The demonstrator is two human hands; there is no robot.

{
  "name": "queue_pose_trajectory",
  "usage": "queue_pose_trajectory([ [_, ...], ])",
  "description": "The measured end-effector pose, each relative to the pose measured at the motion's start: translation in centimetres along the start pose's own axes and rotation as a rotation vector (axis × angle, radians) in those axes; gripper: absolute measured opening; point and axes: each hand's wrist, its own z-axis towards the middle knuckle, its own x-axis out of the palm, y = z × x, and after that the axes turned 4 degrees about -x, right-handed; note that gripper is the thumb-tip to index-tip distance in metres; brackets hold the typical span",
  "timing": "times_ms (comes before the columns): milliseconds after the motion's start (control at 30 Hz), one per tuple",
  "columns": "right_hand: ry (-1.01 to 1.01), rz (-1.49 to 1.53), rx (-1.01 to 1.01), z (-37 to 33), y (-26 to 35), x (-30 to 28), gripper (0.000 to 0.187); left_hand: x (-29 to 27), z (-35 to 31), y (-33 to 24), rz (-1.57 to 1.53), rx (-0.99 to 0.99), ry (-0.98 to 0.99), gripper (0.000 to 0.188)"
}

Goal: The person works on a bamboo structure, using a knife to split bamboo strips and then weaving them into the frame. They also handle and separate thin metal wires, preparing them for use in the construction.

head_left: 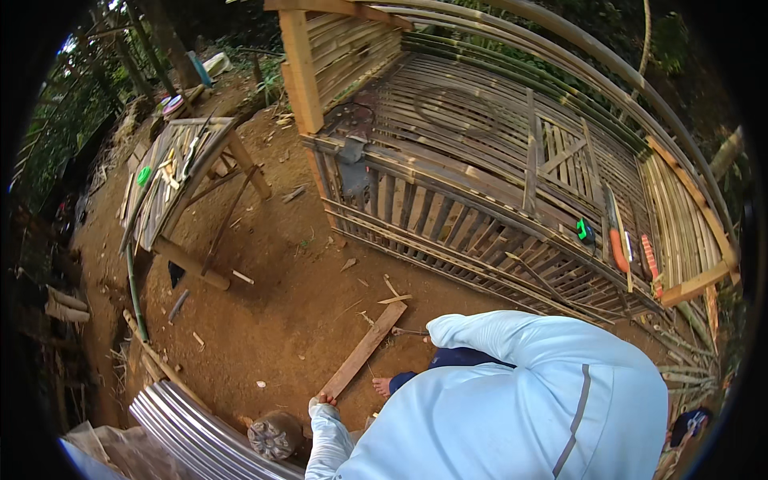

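My left hand [323, 399] is closed on the near end of a flat brown wooden plank [364, 352]. The plank slants away to the right, low over the dirt. At its far end lie thin wood strips [394, 299], one crossing another. My right hand [427, 338], mostly covered by its light blue sleeve, grips a thin-handled tool that looks like a hammer [410, 332]. The tool points left toward the plank's right edge. A bare foot [382, 386] rests on the ground between the plank and my body.
A slatted bamboo structure [448, 180] stands ahead and right, bearing a saw [616, 240] and a green-and-black tape measure [585, 230]. To the left is a bamboo bench [168, 176] with tools. Corrugated metal sheets [180, 428] and a clear plastic bottle [274, 436] lie near left.
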Motion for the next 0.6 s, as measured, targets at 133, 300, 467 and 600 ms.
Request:
queue_pose_trajectory([
  [133, -0.306, 0.281, -0.062, -6.4, -2.9, 0.5, 0.038, 9.1, 0.8, -5.8, 0.216, -0.035, 0.192, 0.030],
  [300, -0.727, 0.599, 0.018, -14.7, -7.3, -2.5, 0.029, 20.5, 3.2, -9.6, 0.477, 0.027, 0.368, 0.031],
  [467, -1.207, 0.752, 0.151, -18.3, -12.9, -4.2, 0.032, 35.3, -2.5, -9.2, 0.741, 0.257, 0.481, 0.029],
  [600, -1.352, 1.325, 0.209, -18.8, -18.9, -3.3, 0.032, 45.3, -9.1, -7.7, 1.128, 0.393, 0.592, 0.030],
])
